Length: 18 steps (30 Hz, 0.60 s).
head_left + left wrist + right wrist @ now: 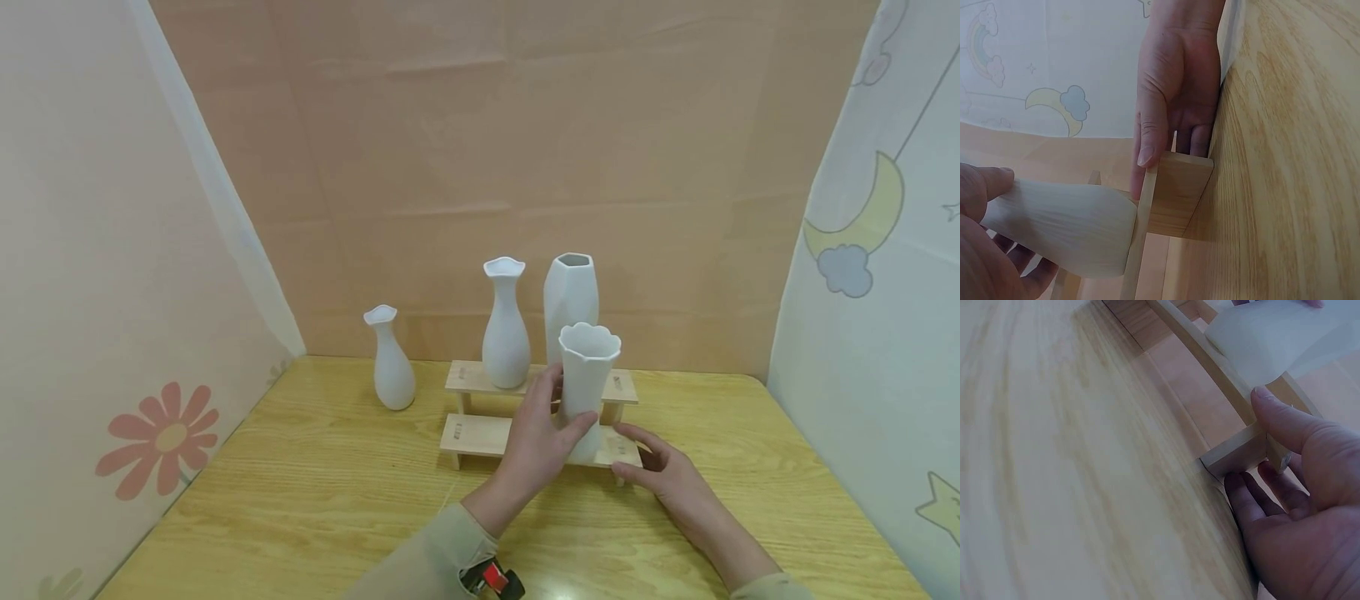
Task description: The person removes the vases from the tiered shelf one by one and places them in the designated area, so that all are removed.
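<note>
My left hand (536,437) grips a white vase with a scalloped rim (588,367), fingers and thumb around its body. The vase is upright, its base (1107,231) at the top of the lower shelf of a two-step wooden stand (480,433). With thumb and fingers, my right hand (671,479) holds the right end of that lower shelf (1235,447). On the upper step stand a white wavy-rimmed vase (506,333) and a tall faceted white vase (570,292), the latter partly hidden behind the held one.
A smaller white vase with a wavy rim (393,367) stands on the wooden table (300,492), left of the stand. An orange-brown backdrop (465,167) hangs behind, with printed cloth walls (885,350) at both sides.
</note>
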{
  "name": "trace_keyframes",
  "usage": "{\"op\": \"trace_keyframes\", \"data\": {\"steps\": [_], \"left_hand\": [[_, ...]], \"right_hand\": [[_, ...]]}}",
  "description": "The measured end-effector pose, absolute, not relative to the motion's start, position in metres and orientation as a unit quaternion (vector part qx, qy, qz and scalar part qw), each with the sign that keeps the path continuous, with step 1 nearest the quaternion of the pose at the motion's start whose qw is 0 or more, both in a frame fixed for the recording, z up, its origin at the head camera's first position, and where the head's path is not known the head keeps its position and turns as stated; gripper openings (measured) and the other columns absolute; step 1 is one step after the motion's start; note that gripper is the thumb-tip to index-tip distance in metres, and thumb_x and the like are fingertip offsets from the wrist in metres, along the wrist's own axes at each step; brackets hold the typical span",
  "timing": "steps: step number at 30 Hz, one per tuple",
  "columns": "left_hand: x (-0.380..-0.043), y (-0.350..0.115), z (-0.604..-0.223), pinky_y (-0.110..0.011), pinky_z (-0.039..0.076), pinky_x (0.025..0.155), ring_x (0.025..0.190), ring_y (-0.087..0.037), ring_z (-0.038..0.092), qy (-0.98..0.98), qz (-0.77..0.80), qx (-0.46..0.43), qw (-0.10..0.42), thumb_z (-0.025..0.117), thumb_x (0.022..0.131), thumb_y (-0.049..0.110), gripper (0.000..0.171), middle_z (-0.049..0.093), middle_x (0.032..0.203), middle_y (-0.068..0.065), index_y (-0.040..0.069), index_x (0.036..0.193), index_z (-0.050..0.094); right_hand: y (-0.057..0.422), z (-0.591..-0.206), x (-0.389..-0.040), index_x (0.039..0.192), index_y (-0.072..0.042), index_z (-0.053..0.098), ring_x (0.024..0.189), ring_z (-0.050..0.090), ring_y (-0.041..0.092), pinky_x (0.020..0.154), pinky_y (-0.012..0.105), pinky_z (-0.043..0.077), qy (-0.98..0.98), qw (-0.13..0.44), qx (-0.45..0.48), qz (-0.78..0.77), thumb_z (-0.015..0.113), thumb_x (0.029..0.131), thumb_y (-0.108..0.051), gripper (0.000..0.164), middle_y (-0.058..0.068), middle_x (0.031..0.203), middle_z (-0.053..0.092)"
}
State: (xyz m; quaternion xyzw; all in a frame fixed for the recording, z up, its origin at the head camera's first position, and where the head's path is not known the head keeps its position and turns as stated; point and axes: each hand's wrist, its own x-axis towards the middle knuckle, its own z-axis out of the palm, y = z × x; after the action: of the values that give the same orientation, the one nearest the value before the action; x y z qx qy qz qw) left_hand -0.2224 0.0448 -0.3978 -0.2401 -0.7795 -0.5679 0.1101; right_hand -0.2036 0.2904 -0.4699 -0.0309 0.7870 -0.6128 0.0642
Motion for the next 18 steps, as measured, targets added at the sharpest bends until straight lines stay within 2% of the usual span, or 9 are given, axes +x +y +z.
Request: {"op": "trace_keyframes", "data": {"steps": [1,3,6,7,18], "left_hand": [[-0.2223,0.0448,-0.3976,-0.049,0.055,0.111,0.131,-0.018,0.063,-0.779,-0.568,-0.241,0.111,0.082,0.103,0.018,0.07,0.06,0.147,0.002,0.019,0.162,0.045],[-0.2223,0.0449,-0.3976,-0.048,0.055,0.111,0.131,-0.018,0.063,-0.779,-0.568,-0.241,0.112,0.083,0.103,0.018,0.07,0.06,0.147,0.002,0.02,0.162,0.046],[-0.2227,0.0453,-0.3982,-0.048,0.055,0.111,0.13,-0.017,0.063,-0.779,-0.569,-0.239,0.111,0.083,0.103,0.019,0.069,0.06,0.147,0.003,0.02,0.162,0.046],[-0.2229,0.0454,-0.3986,-0.048,0.055,0.111,0.13,-0.017,0.063,-0.778,-0.569,-0.239,0.112,0.083,0.102,0.019,0.069,0.06,0.147,0.003,0.021,0.161,0.047],[-0.2222,0.0447,-0.3979,-0.047,0.056,0.109,0.127,-0.016,0.064,-0.778,-0.572,-0.234,0.117,0.084,0.102,0.02,0.067,0.062,0.144,0.003,0.019,0.16,0.049]], "right_hand": [[0.2904,-0.47,-0.2037,0.169,-0.014,0.044,0.163,0.024,0.047,0.112,0.024,0.042,0.786,0.065,-0.031,-0.613,0.081,0.104,-0.025,0.076,0.016,0.18,0.025],[0.2903,-0.4703,-0.2036,0.169,-0.013,0.044,0.163,0.021,0.048,0.121,0.036,0.039,0.785,0.065,-0.032,-0.615,0.081,0.104,-0.025,0.076,0.017,0.18,0.024],[0.2902,-0.4706,-0.2032,0.17,-0.012,0.044,0.164,0.018,0.05,0.127,0.055,0.028,0.784,0.065,-0.031,-0.616,0.081,0.104,-0.025,0.076,0.018,0.18,0.022],[0.2902,-0.4708,-0.2031,0.17,-0.012,0.044,0.164,0.018,0.051,0.128,0.059,0.026,0.784,0.065,-0.031,-0.616,0.081,0.104,-0.025,0.077,0.018,0.18,0.022],[0.2898,-0.4706,-0.2024,0.169,-0.01,0.044,0.164,0.01,0.055,0.13,0.067,0.016,0.78,0.067,-0.024,-0.622,0.083,0.102,-0.023,0.078,0.019,0.181,0.018]]}}
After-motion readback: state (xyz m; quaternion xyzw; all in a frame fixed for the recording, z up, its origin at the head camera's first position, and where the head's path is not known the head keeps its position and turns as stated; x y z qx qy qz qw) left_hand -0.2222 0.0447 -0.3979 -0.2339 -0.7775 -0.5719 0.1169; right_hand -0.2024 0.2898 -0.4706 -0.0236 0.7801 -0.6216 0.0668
